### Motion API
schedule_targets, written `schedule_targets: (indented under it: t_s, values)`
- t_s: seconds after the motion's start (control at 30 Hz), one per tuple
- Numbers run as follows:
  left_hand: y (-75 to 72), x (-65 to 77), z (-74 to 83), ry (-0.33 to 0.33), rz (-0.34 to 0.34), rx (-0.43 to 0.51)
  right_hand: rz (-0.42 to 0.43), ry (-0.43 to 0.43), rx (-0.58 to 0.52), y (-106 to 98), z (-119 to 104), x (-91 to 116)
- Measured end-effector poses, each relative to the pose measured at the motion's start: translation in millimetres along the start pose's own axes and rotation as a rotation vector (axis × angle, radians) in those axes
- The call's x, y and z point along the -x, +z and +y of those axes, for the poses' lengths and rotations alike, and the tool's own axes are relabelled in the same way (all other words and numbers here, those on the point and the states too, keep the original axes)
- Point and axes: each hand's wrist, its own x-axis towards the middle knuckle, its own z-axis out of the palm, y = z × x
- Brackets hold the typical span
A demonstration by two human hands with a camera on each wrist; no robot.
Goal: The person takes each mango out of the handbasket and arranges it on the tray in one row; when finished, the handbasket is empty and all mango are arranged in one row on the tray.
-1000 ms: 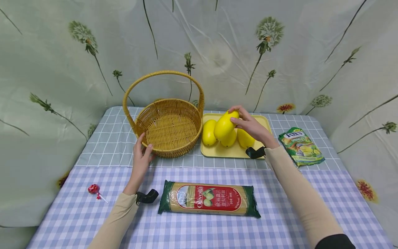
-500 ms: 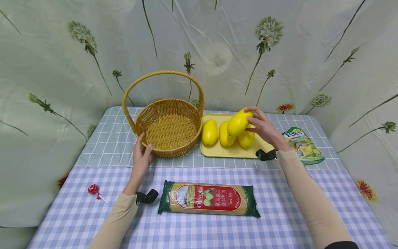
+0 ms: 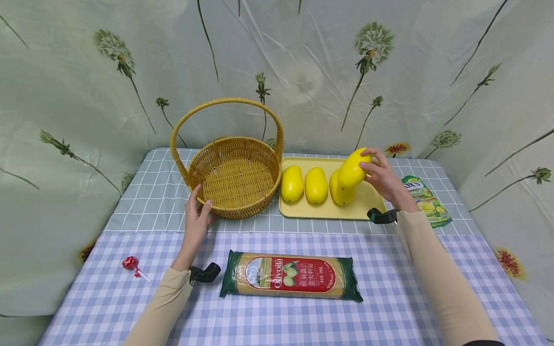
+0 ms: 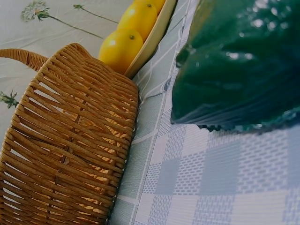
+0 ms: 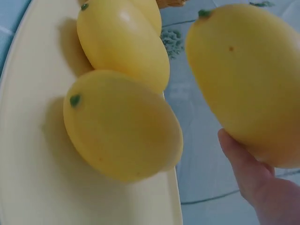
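Observation:
In the head view my right hand [image 3: 385, 180] holds a yellow mango [image 3: 354, 167] tilted above the right part of the yellow tray [image 3: 368, 206]. My thumb and fingers grip its upper right side. The held mango partly covers another mango [image 3: 343, 192] lying on the tray, and two more mangoes [image 3: 316, 185] lie to the left. The right wrist view shows the held mango [image 5: 248, 84] against my fingers, apart from those on the tray. My left hand [image 3: 197, 218] grips the front left rim of a wicker basket [image 3: 242, 211]. The left wrist view shows the basket's woven side, not the hand.
A green FOX'S candy bag [image 3: 428, 202] lies right of the tray, partly behind my right wrist. A pack of spaghetti [image 3: 292, 276] lies in front on the checked cloth. A red lollipop [image 3: 131, 263] lies at left. The basket's tall handle [image 3: 229, 101] arches upward.
My right hand has carried the held mango rightward across the tray, uncovering the middle mango. My left hand and the basket have stayed put.

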Motion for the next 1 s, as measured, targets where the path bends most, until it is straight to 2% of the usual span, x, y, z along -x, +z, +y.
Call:
schedule_targets:
  t_s: [0.2, 0.3, 0.47, 0.67, 0.83, 1.0]
  values:
    - [0.2, -0.9, -0.2, 0.005, 0.001, 0.0, 0.055, -0.01, -0.129, -14, 2, 3]
    - [0.2, -1.4, 0.0, 0.005, 0.002, -0.008, 0.061, -0.002, -0.148, -21, 4, 6]
    - [0.4, -0.9, -0.1, 0.0, 0.001, 0.001, 0.074, 0.037, -0.054, -29, 8, 11]
    - [0.0, 0.4, -0.7, -0.006, -0.003, 0.036, 0.114, 0.061, -0.042, -40, 18, 11]
    - [0.0, 0.3, -1.1, -0.008, -0.001, 0.025, 0.145, 0.152, 0.082, -50, 28, 10]
    - [-0.1, -0.5, -1.9, -0.001, -0.005, -0.001, 0.109, 0.219, 0.189, -56, 39, 10]
